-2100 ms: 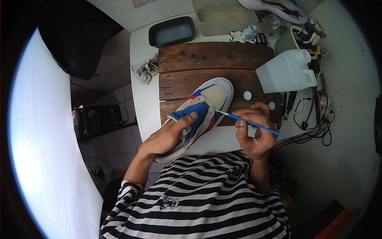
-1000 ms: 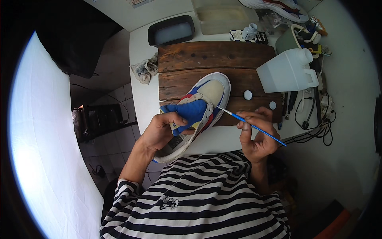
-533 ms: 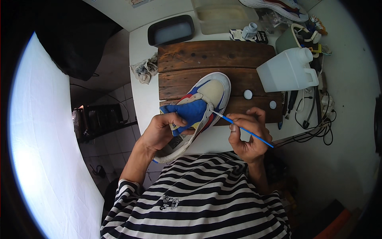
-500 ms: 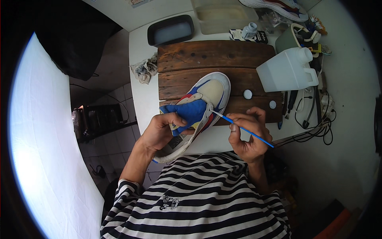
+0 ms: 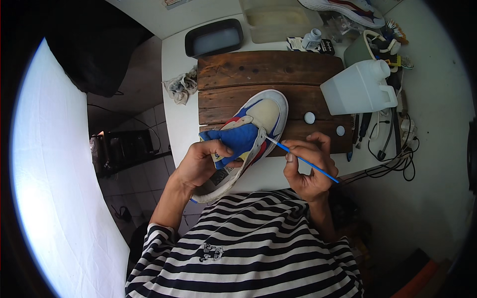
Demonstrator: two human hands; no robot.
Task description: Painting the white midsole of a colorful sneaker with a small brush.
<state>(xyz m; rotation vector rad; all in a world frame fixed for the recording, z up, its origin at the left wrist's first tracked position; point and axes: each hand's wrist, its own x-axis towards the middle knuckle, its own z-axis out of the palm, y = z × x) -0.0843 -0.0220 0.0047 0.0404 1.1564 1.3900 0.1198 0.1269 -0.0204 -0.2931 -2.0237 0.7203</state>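
A cream, blue and red sneaker (image 5: 266, 111) rests with its toe on the dark wooden board (image 5: 233, 102) and its heel toward my body. My left hand (image 5: 201, 161) is closed on it, thumb over the blue tongue (image 5: 236, 141), which is folded outward. In my right hand (image 5: 313, 166) a thin blue paintbrush (image 5: 310, 164) is pinched between thumb and fingers. Its pale tip touches the white eyelet strip beside the tongue. The shoe has no laces in the visible eyelets.
Right of the shoe lie two white caps (image 5: 309, 117) and a translucent jug (image 5: 355, 88). Farther back stand a black tray (image 5: 214, 37), a clear plastic tub (image 5: 278, 20) and a small bottle (image 5: 312, 38). A crumpled rag (image 5: 181, 87) sits left; cables (image 5: 405, 161) tangle right.
The right hand and paintbrush have shifted very slightly left, the tip staying at the eyelet strip. The left hand and sneaker hold still.
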